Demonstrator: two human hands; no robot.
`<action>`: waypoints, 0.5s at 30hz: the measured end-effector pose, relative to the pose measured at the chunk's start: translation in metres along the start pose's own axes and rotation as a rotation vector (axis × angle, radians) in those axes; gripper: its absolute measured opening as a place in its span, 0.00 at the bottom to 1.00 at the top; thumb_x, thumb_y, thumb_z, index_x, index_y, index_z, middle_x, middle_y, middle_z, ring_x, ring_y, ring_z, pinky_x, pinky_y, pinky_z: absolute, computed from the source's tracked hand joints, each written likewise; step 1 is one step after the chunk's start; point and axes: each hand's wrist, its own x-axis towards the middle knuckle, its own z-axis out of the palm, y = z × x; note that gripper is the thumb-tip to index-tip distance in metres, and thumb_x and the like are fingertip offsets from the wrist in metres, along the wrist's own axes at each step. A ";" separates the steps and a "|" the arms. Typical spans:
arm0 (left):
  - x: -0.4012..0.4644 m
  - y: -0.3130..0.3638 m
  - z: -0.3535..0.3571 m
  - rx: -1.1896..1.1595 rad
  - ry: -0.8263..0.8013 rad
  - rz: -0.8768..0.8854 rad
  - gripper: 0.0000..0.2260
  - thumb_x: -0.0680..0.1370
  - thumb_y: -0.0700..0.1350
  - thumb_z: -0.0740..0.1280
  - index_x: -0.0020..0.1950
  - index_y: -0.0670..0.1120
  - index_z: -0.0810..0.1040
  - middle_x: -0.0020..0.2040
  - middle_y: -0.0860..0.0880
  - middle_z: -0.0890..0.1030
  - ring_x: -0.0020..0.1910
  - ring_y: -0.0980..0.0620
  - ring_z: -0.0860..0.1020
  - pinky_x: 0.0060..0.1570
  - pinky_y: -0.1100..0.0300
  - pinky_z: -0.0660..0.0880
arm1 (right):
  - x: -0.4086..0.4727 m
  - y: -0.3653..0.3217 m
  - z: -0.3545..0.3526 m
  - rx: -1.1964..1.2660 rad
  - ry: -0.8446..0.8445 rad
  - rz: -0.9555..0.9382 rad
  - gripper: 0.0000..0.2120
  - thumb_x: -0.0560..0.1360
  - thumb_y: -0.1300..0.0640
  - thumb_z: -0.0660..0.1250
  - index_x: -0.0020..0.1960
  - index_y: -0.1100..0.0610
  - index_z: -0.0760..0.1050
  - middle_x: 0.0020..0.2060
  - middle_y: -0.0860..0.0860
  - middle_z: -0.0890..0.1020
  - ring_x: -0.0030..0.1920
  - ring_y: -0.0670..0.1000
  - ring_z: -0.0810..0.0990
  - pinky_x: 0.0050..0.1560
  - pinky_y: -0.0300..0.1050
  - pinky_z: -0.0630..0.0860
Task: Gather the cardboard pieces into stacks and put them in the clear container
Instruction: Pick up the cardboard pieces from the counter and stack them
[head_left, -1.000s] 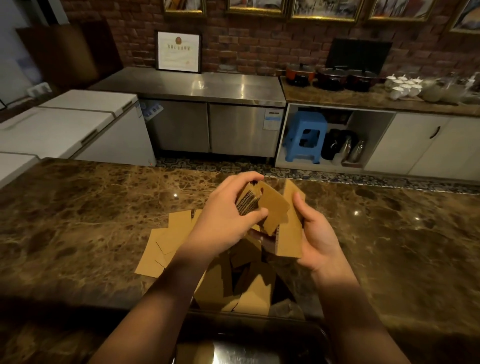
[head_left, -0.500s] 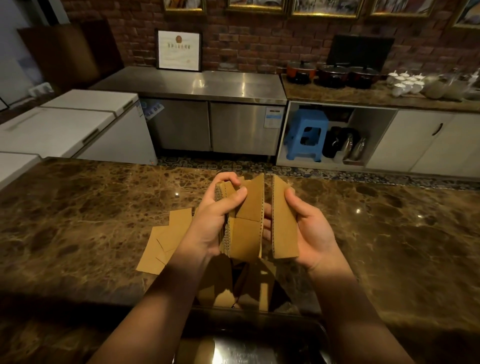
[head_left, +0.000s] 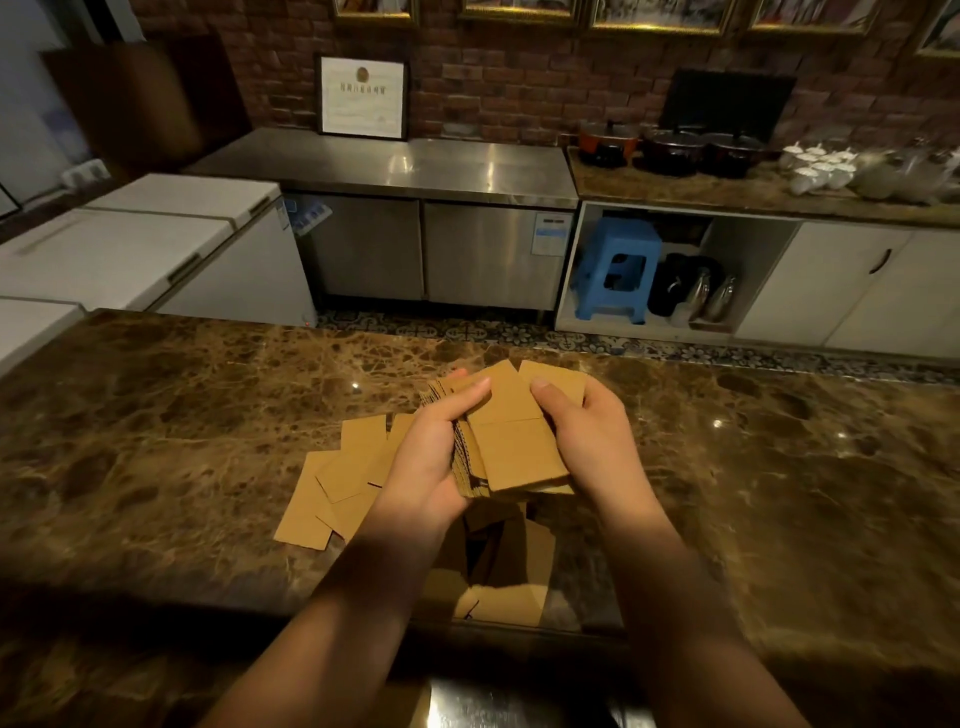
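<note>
A: Hands?
B: Both hold one stack of cardboard (head_left: 511, 441) above the marble counter (head_left: 156, 441). Left hand (head_left: 431, 457) wraps the stack's left edge, thumb lying across the top sheet. Right hand (head_left: 592, 441) grips the right edge, thumb pressed on top, fingers curled underneath.

A: State of the stack?
B: Roughly squared. Top sheet shows a crease line across it. One piece pokes out at the far side, behind the right thumb. Corrugated edges show on the left side, by the left palm.

A: Other cardboard?
B: Loose pieces (head_left: 337, 483) lie flat and overlapping on the counter, left of the stack, partly under the left wrist. More pieces (head_left: 498, 582) sit directly below the stack, between the forearms, jumbled and in shadow.

A: Container?
B: A shiny edge (head_left: 498, 701) shows at the bottom of the frame, below the stack. Cannot tell whether it is the clear container.

A: Background?
B: Beyond the stack: steel cabinet (head_left: 431, 208), blue stool (head_left: 615, 270), pots (head_left: 670, 150) on a shelf counter, framed certificate (head_left: 362, 96) on brick.
</note>
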 end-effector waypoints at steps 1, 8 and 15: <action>0.000 -0.002 0.000 -0.011 -0.031 -0.020 0.18 0.78 0.41 0.68 0.66 0.51 0.74 0.55 0.40 0.84 0.53 0.41 0.82 0.50 0.45 0.80 | 0.001 0.000 0.003 -0.064 0.019 -0.040 0.09 0.80 0.54 0.67 0.58 0.54 0.78 0.51 0.52 0.85 0.52 0.52 0.83 0.52 0.48 0.80; 0.004 0.001 -0.011 -0.045 -0.113 0.109 0.18 0.77 0.34 0.59 0.62 0.51 0.74 0.57 0.39 0.81 0.51 0.40 0.82 0.50 0.45 0.78 | 0.008 0.005 -0.006 0.141 -0.029 0.090 0.10 0.81 0.53 0.65 0.61 0.53 0.78 0.48 0.53 0.87 0.47 0.53 0.86 0.44 0.49 0.84; 0.010 0.013 -0.017 -0.114 -0.101 0.169 0.12 0.76 0.42 0.68 0.58 0.51 0.76 0.51 0.42 0.80 0.43 0.45 0.80 0.44 0.48 0.79 | 0.010 0.003 -0.017 0.710 -0.192 0.370 0.17 0.85 0.49 0.54 0.71 0.51 0.69 0.52 0.63 0.86 0.42 0.63 0.87 0.35 0.55 0.83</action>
